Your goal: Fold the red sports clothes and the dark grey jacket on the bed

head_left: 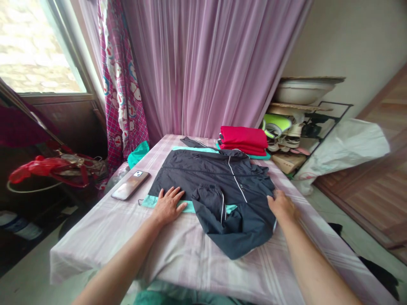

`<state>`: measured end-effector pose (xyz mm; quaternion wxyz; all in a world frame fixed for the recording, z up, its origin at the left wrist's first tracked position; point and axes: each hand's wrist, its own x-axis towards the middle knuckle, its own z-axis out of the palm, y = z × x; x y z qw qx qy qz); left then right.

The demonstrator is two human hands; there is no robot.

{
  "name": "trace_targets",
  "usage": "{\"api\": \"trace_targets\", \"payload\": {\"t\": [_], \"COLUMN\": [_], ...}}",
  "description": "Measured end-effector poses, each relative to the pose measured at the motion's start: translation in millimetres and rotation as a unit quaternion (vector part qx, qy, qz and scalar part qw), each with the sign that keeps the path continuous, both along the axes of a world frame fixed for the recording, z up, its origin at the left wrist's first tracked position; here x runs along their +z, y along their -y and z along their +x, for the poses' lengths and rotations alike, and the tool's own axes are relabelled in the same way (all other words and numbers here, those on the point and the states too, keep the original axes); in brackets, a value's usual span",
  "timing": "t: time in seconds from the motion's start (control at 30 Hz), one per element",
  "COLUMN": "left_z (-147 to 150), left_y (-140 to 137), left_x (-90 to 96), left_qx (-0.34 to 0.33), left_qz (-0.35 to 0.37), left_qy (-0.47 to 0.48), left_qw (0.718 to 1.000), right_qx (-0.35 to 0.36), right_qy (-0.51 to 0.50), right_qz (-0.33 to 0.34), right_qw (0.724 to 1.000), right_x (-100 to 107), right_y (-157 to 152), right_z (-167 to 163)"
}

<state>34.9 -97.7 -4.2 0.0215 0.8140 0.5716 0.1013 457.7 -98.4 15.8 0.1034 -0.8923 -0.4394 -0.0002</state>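
Head view, bare hands over a cloth-covered table (104,237). Jacket (213,176), dark with white piping, laid out across the middle of the table, long axis roughly left to right: teal-edged hem (151,201) at left, shoulder end at right. Left grip (168,205) palm down on the near corner of the hem, fingers spread, nothing pinched; apparently pressing the cloth flat. Right grip (282,205) at the opposite end, against the right edge of the jacket, thumb over the fabric and fingers partly curled; impossible to tell, through the blur, whether closed on the edge or merely resting against it.

Key relation: near sleeve (232,235) between the two grips, bent into a loop toward the near side, with cuff (206,186) turned back onto the body of the jacket. Cuff to the right of the left grip and to the left of the right grip; left hand the nearer of the two to it, right hand the nearer to the shoulder end. Far sleeve (195,143) beyond the body, pointing far left, well apart from either hand.

Also on the table: phone (131,185) left of the hem; folded red clothes (244,139) at far right, just beyond the jacket.
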Motion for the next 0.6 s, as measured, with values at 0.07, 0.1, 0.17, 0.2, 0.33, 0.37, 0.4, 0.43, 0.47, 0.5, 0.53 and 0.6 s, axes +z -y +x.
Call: {"api": "trace_targets", "payload": {"t": [0.07, 0.1, 0.17, 0.2, 0.33, 0.37, 0.4, 0.43, 0.47, 0.5, 0.53, 0.6], "left_z": [0.7, 0.9, 1.2, 1.2, 0.2, -0.3, -1.0, -1.7, -2.5, -3.3, -4.0, -5.0], "left_y": [0.3, 0.5, 1.1, 1.4, 1.5, 1.2, 0.8, 0.4, -0.2, -0.7, -1.2, -2.1], "left_x": [1.0, 1.5, 2.3, 2.5, 1.9, 1.2, 0.2, -1.1, -2.6, -4.2, -5.5, -7.0], "left_qx": [0.002, 0.003, 0.008, 0.010, 0.015, 0.015, 0.016, 0.015, 0.014, 0.012, 0.011, 0.011], "left_qz": [-0.006, -0.008, -0.013, -0.015, -0.011, -0.010, -0.009, -0.009, -0.007, -0.004, 0.000, 0.006], "left_qy": [-0.001, -0.002, -0.009, -0.013, -0.017, -0.016, -0.014, -0.012, -0.010, -0.007, -0.004, 0.001], "left_qw": [1.000, 1.000, 1.000, 1.000, 1.000, 1.000, 1.000, 1.000, 1.000, 1.000, 1.000, 1.000], "right_qx": [0.027, 0.056, 0.129, 0.164, 0.292, 0.314, 0.328, 0.333, 0.333, 0.329, 0.323, 0.308], "right_qy": [0.031, 0.049, 0.077, 0.087, 0.084, 0.070, 0.053, 0.038, 0.027, 0.020, 0.018, 0.016], "right_qz": [0.081, 0.126, 0.200, 0.219, 0.112, 0.046, -0.017, -0.065, -0.095, -0.110, -0.115, -0.123], "right_qw": [0.996, 0.989, 0.968, 0.958, 0.946, 0.946, 0.943, 0.940, 0.938, 0.938, 0.939, 0.943], "right_x": [6.2, 10.4, 17.7, 19.6, 7.5, 0.5, -6.8, -13.6, -19.2, -23.1, -24.9, -22.6], "right_y": [-0.8, -3.3, -11.9, -17.5, -36.3, -38.1, -38.4, -37.4, -35.7, -33.5, -31.3, -28.9], "right_z": [-9.9, -17.4, -36.0, -46.2, -80.6, -85.5, -88.5, -89.5, -88.7, -86.2, -82.3, -71.9]}}
